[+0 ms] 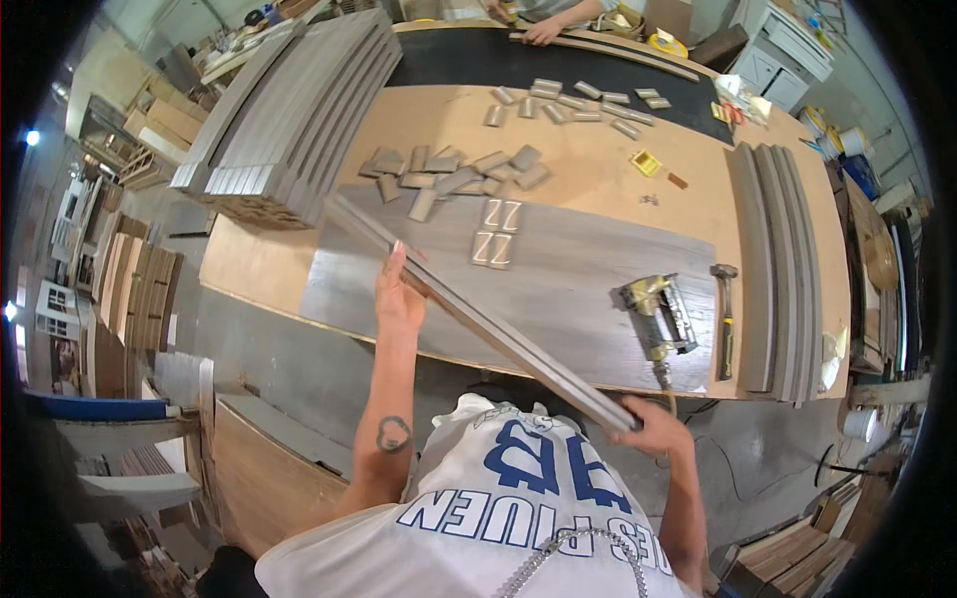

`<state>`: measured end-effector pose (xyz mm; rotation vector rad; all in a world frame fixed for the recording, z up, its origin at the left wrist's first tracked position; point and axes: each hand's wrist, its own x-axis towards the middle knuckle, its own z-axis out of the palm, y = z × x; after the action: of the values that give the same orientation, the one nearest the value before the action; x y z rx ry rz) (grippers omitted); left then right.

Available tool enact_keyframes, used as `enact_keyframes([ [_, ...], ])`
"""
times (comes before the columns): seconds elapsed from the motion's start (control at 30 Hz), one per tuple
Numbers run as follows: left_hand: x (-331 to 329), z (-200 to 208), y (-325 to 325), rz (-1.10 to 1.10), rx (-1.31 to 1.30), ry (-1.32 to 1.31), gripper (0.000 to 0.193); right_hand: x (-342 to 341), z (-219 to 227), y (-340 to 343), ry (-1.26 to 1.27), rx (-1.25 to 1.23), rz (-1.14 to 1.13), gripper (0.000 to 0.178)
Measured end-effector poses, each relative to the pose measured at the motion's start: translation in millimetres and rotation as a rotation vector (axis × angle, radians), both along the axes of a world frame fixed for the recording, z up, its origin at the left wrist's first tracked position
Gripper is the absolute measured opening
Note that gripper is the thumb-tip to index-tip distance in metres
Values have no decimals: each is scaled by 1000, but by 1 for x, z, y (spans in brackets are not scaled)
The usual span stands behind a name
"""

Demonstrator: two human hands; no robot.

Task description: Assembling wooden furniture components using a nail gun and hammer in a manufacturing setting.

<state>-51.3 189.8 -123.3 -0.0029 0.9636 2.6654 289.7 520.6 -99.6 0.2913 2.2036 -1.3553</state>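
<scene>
A long grey wooden strip (498,321) with a groove along it is held slantwise over the bench's near edge. My left hand (401,291) supports it toward its far left end, the fingers partly hidden beneath it. At the near right end my right hand (656,429) is closed around it. Beneath the strip lies a wide grey panel (578,269). Several small wooden blocks (492,249) with zigzag lines of glue, apparently, sit together on that panel. A nail gun (658,314) with a hose rests on the panel's right part, and a hammer (726,324) lies just beyond its right edge.
Stacked grey boards (289,110) rise at the bench's left. More long strips (778,269) lie at the right. Loose small blocks (459,179) are scattered across the middle and back, near a yellow container (646,162). Across the bench, another person's hands (543,32) handle a strip.
</scene>
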Motion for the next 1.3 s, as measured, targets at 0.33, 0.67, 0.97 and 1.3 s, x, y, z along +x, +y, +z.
enact_keyframes([
  [0.33, -72, -125, -145, 497, -355, -521, 59, -163, -56, -73, 348, 778, 382, 74],
  [0.67, -88, -97, -173, 1, -988, -552, 53, -161, -129, -86, 657, 851, 232, 58],
  [0.97, -67, -151, -235, 342, -1793, 109, 56, -129, -123, -129, 607, 768, -50, 54],
  [1.3, -150, -190, -263, 474, -1791, 323, 53, -120, -134, -109, 766, 1362, -90, 60],
])
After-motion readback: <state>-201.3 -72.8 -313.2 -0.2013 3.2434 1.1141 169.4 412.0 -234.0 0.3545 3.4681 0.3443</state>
